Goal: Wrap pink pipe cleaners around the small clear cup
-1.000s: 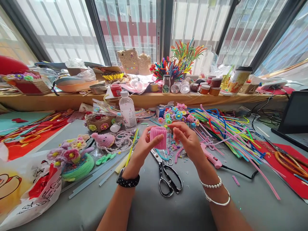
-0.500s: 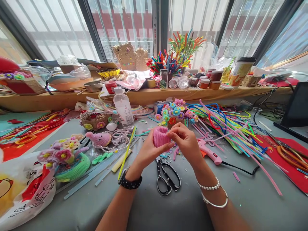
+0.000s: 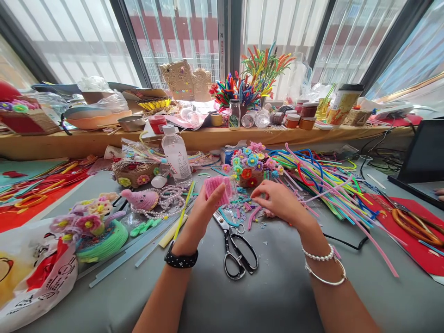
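My left hand (image 3: 203, 210) is closed round a small pink ribbed pipe-cleaner cup (image 3: 218, 188), held just above the grey table (image 3: 263, 296). My right hand (image 3: 279, 202) is lowered to the table a little to the right of the cup, fingers curled down over short pink and teal pipe-cleaner scraps (image 3: 243, 210); whether it grips one is hidden. Black-handled scissors (image 3: 236, 247) lie shut-bladed on the table between my wrists. A small basket of pipe-cleaner flowers (image 3: 250, 165) stands just behind both hands.
A heap of coloured pipe cleaners (image 3: 326, 180) spreads right. A water bottle (image 3: 175, 155), pink plush figure (image 3: 141, 199) with pearl strings, green flower basket (image 3: 100, 233) and plastic bag (image 3: 38, 277) lie left. A cluttered wooden shelf (image 3: 208, 136) runs behind. A dark tablet (image 3: 421, 159) stands far right.
My right hand let go of the pink cup and dropped to the scraps on the table to the right. My left hand kept the cup and tilted it.
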A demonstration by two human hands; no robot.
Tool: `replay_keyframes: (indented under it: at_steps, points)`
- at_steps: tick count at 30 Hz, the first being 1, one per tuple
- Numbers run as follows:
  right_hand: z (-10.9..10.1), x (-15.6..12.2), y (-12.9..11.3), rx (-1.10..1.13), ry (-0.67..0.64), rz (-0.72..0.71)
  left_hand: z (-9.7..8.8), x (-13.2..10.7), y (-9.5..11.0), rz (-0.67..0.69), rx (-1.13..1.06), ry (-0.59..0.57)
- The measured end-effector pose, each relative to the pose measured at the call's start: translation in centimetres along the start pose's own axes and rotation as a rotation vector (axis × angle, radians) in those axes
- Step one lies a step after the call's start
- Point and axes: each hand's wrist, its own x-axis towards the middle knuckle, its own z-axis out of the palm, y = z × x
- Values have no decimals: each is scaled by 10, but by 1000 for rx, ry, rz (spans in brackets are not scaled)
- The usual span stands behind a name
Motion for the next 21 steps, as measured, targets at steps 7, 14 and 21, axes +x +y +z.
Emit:
replay_keyframes:
  at_steps: [7, 14, 21]
  points:
    - [24, 1, 9, -280, -93, 62, 2, 0, 2, -32, -67, 21]
    - [24, 5, 17, -399, -167, 128, 4, -2, 3, -36, -122, 36]
    - [25, 11, 22, -402, -176, 123, 2, -1, 1, -39, -103, 33]
